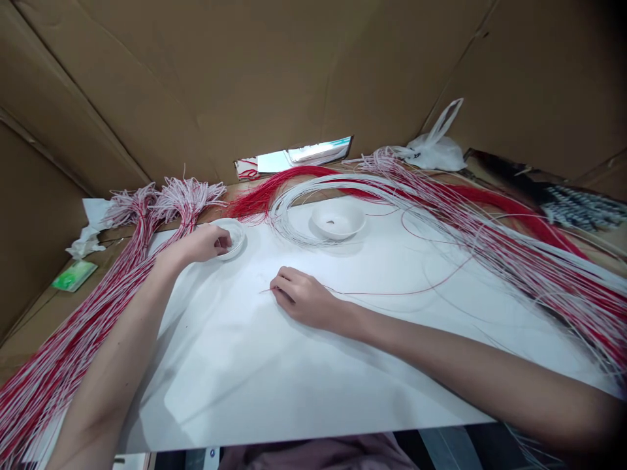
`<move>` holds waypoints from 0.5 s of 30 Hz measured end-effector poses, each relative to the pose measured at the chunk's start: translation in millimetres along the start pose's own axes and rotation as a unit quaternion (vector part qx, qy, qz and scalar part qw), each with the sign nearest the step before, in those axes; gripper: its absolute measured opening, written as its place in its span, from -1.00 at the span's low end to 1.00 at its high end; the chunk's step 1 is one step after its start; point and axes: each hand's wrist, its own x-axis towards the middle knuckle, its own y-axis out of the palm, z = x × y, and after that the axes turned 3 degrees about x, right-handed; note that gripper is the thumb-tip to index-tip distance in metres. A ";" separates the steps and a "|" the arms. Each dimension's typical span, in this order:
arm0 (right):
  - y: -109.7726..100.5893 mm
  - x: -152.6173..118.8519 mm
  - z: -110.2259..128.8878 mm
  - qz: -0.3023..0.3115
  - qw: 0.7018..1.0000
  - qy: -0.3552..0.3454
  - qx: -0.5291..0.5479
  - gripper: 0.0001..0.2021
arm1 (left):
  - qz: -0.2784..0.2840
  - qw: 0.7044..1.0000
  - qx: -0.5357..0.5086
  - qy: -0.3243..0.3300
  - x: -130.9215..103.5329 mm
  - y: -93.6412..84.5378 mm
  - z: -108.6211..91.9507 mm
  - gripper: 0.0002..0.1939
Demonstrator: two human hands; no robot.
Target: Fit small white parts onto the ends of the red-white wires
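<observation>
My left hand (208, 243) reaches into a small white bowl (240, 245), its fingers curled together inside the rim. Whatever lies between those fingertips is too small or hidden to name. To the right, my right hand (300, 294) is closed in a pinch just above the white board. It grips a thin red cord (386, 293), whose end pokes out a little to the left of the fingers. From there the cord trails right in a long curve. A second white bowl (345, 223), with a small dark piece in it, stands behind my right hand.
Bundles of red and white cords (122, 274) lie along the left; more cords (494, 241) sweep across the right. Loose red strands (264, 196) lie at the back. A white plastic bag (435, 151), a green packet (74, 276) and cardboard walls (274, 72) surround the white board (235, 385).
</observation>
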 end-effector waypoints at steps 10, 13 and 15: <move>1.1 0.2 -1.0 -0.027 0.998 0.044 0.020 -0.81 | 0.002 1.000 -0.010 0.023 2.9 3.8 6.5 -0.82; 0.7 0.2 -0.2 -0.017 0.999 0.044 0.010 -0.80 | -0.017 0.999 -0.009 0.028 1.7 1.9 5.2 -0.83; 0.6 0.3 0.1 -0.017 0.999 0.042 0.006 -0.80 | -0.037 0.999 -0.008 0.029 0.8 -1.0 2.8 -0.81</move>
